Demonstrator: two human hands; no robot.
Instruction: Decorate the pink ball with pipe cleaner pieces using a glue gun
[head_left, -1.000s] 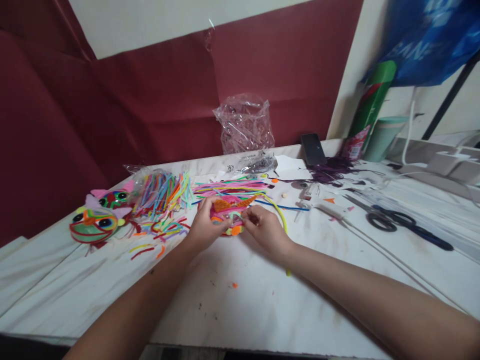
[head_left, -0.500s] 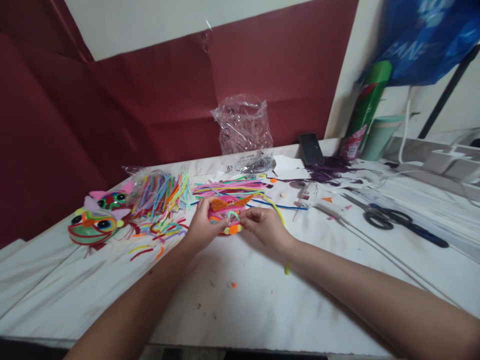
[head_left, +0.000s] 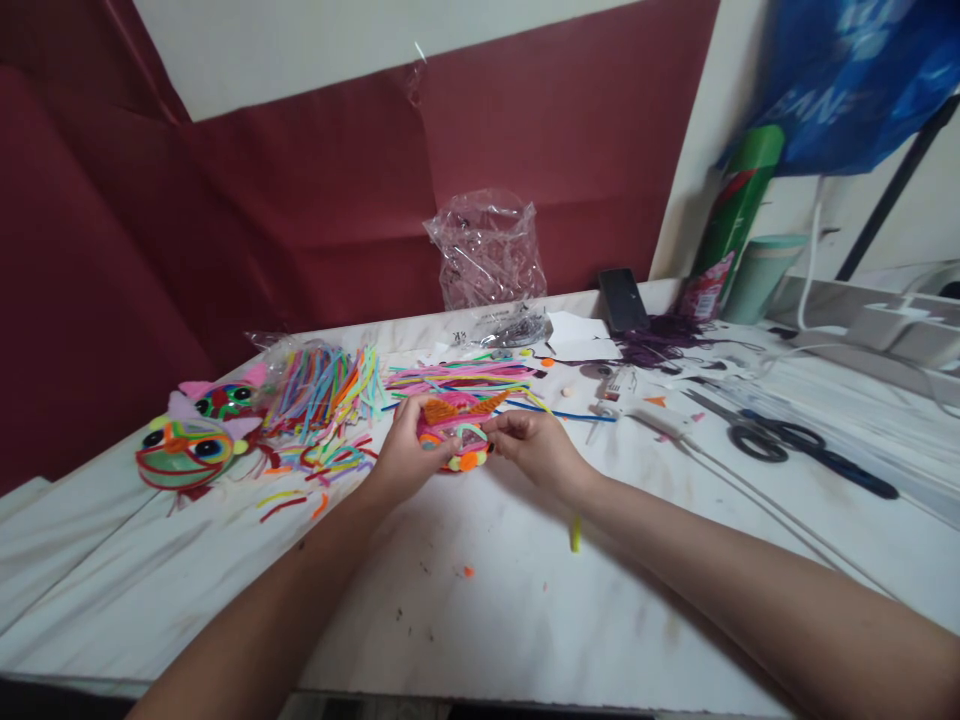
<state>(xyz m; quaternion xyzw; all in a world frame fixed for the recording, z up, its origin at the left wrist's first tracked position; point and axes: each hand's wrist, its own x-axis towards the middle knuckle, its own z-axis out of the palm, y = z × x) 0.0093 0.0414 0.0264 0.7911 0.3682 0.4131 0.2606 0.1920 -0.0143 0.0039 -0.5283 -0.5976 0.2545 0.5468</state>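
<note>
Over the middle of the table my left hand [head_left: 409,445] grips a pink craft animal face [head_left: 466,412] by its left side, thumb across the front. The face has orange ears on top, with orange and yellow pieces along its lower edge. At its right side my right hand [head_left: 529,447] is closed in a pinch, fingertips at the end of a short pale green pipe cleaner [head_left: 472,430] that curves across the front. A yellow pipe cleaner [head_left: 575,535] pokes out under my right forearm.
Two finished-looking craft faces [head_left: 187,450] lie left, near bundled pipe cleaners [head_left: 319,385] and cut scraps [head_left: 330,458]. More pipe cleaners [head_left: 457,376] lie behind my hands. To the right are a glue gun [head_left: 656,418], its cable, scissors [head_left: 780,430], purple strands [head_left: 660,340] and a phone [head_left: 622,300].
My right fingertips have shifted slightly to the right, and the pale green pipe cleaner shows more of its curve. My left hand keeps its grip on the craft face.
</note>
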